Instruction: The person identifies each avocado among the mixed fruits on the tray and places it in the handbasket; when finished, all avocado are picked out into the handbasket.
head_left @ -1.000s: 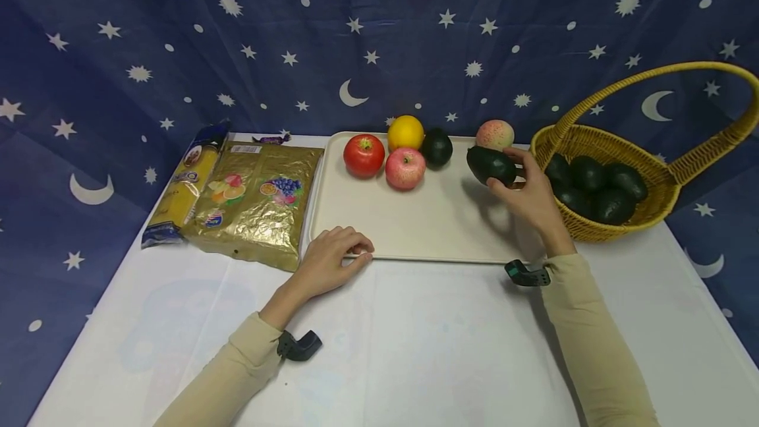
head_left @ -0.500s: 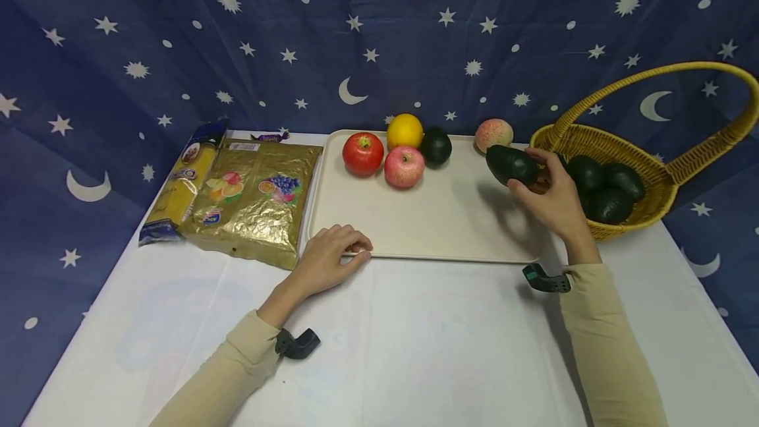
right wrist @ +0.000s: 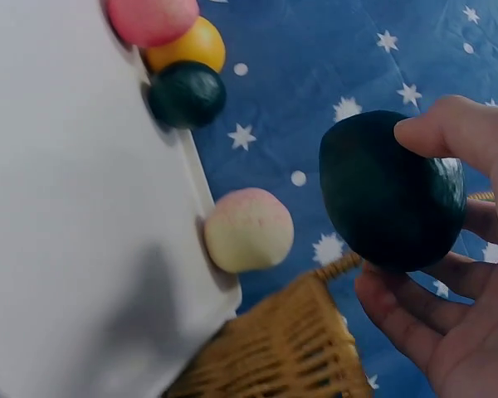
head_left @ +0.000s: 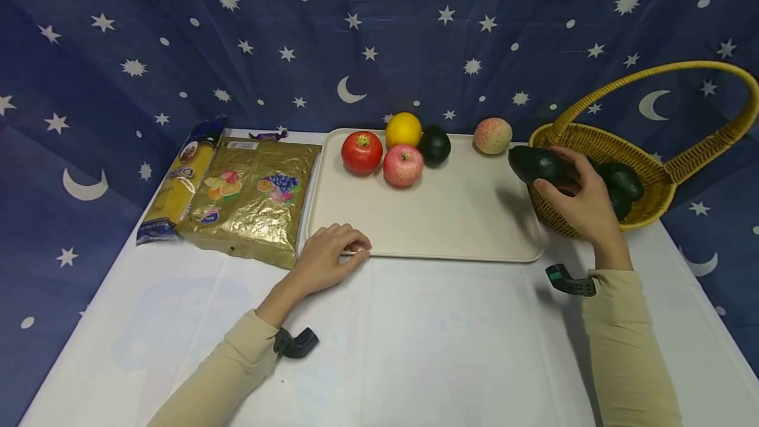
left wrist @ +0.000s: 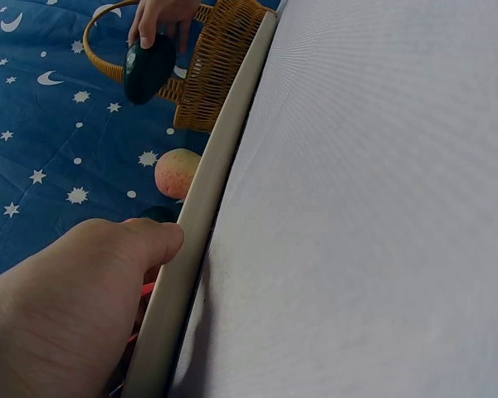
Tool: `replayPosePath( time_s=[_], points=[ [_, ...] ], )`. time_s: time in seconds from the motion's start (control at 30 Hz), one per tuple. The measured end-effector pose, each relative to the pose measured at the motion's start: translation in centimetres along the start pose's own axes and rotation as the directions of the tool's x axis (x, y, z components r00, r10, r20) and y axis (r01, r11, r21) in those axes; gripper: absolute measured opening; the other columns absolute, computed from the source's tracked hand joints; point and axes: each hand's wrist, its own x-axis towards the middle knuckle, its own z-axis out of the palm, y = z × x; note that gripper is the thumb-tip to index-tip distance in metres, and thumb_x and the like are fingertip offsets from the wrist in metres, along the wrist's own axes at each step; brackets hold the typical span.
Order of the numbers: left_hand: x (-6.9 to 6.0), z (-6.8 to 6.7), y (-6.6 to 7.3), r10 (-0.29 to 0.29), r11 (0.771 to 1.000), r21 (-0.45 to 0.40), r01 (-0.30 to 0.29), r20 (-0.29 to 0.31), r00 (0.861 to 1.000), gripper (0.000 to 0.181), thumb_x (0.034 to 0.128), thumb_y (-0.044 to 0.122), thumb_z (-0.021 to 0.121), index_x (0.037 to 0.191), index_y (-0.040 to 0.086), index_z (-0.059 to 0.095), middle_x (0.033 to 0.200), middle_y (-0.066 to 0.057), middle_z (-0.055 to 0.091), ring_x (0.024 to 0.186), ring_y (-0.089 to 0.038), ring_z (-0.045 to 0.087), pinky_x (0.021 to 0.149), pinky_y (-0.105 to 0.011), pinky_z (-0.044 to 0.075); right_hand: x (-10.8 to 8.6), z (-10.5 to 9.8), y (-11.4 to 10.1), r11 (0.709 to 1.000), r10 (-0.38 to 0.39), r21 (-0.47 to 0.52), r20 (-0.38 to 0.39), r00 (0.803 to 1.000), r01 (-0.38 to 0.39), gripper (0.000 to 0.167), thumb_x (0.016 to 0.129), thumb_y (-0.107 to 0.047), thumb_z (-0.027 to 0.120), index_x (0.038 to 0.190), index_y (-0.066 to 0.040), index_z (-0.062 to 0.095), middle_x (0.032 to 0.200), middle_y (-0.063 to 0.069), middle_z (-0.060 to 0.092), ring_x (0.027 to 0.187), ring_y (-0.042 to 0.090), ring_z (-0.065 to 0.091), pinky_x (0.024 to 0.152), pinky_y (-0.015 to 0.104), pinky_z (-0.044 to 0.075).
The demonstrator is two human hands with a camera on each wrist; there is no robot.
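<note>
My right hand (head_left: 584,199) holds a dark green avocado (head_left: 538,165) between thumb and fingers, raised at the left rim of the yellow wicker basket (head_left: 649,219). In the right wrist view the thumb presses one side of this avocado (right wrist: 390,195), with fingers on the other. More avocados (head_left: 621,180) lie inside the basket, partly hidden by the hand. On the front edge of the cream tray (head_left: 450,229) rests my left hand (head_left: 329,257), fingers loosely bent. Its thumb touches the tray rim (left wrist: 201,207) in the left wrist view.
At the tray's back are a tomato (head_left: 362,153), a yellow fruit (head_left: 404,130), a pink apple (head_left: 403,166), another avocado (head_left: 435,146) and a peach (head_left: 493,136). Left of the tray lie a gold bag (head_left: 252,199), a yellow-and-blue packet (head_left: 180,183) and a purple-wrapped candy (head_left: 269,135).
My right hand has carried the avocado rightward, from above the tray beside the peach to the basket's left rim. The left hand has stayed on the tray edge.
</note>
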Motion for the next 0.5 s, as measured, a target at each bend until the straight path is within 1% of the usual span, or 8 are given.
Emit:
replayPosePath(
  time_s=[0.13,0.23,0.37,0.5],
  points=[
    [0.1,0.0,0.0,0.001,1.000,-0.003,-0.001,-0.001,1.000,0.010,0.0885,0.033,0.064,0.096,0.028,0.067,0.087,0.012,0.059,0.083,-0.006,0.052,0.075,-0.029,0.038,0.0,-1.0,0.7,1.000,0.020,-0.014,-0.012,1.000,-0.021,0.064,0.087,-0.027,0.065,0.143,-0.034,0.036,0.138,0.011,0.045,0.112,0.007,0.049,0.083,0.006,0.039],
    [0.1,0.0,-0.1,0.001,1.000,-0.003,-0.001,-0.002,1.000,0.009,0.0886,0.033,0.064,0.096,0.028,0.067,0.087,0.013,0.059,0.083,-0.005,0.051,0.075,-0.029,0.038,0.0,-1.6,1.3,0.999,0.036,-0.021,-0.013,0.999,-0.036,0.064,0.088,-0.028,0.065,0.144,-0.033,0.035,0.140,0.011,0.043,0.114,0.011,0.050,0.081,0.004,0.039],
    [0.0,0.1,-0.1,0.003,1.000,-0.004,-0.003,-0.003,1.000,0.009,0.0888,0.033,0.063,0.096,0.028,0.066,0.086,0.014,0.059,0.082,-0.005,0.051,0.075,-0.029,0.038,-0.1,-2.3,1.9,0.998,0.059,-0.013,-0.016,0.998,-0.060,0.064,0.087,-0.027,0.066,0.143,-0.033,0.035,0.140,0.011,0.042,0.113,0.007,0.050,0.080,0.003,0.039],
    [0.0,0.1,-0.1,0.011,1.000,-0.006,-0.012,-0.013,1.000,0.010,0.0884,0.033,0.063,0.096,0.029,0.066,0.086,0.014,0.059,0.082,-0.004,0.051,0.075,-0.029,0.038,-0.5,-2.9,2.4,0.999,0.040,0.011,-0.024,0.999,-0.040,0.063,0.087,-0.023,0.066,0.142,-0.033,0.038,0.138,0.009,0.044,0.112,0.000,0.049,0.081,0.003,0.039]
  ],
)
